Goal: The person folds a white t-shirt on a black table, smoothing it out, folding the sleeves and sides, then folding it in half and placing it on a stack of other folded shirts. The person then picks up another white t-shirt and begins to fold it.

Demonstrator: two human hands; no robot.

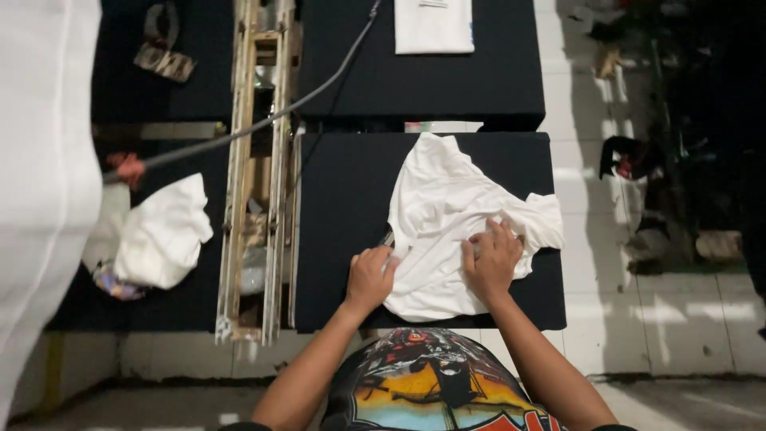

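A crumpled white garment (447,215) lies on a black padded table (343,199) in front of me. My left hand (369,275) grips the garment's left edge with curled fingers. My right hand (491,259) presses down on the cloth near its right side, fingers bunched into the fabric. The garment's lower edge reaches toward the table's near rim between my two forearms.
A folded white garment (433,25) lies on a second black table (479,72) beyond. A wooden frame (259,175) with a grey cable (263,121) stands left. Another white cloth (163,231) lies far left, beside a person in white (40,160). Tiled floor (638,319) lies right.
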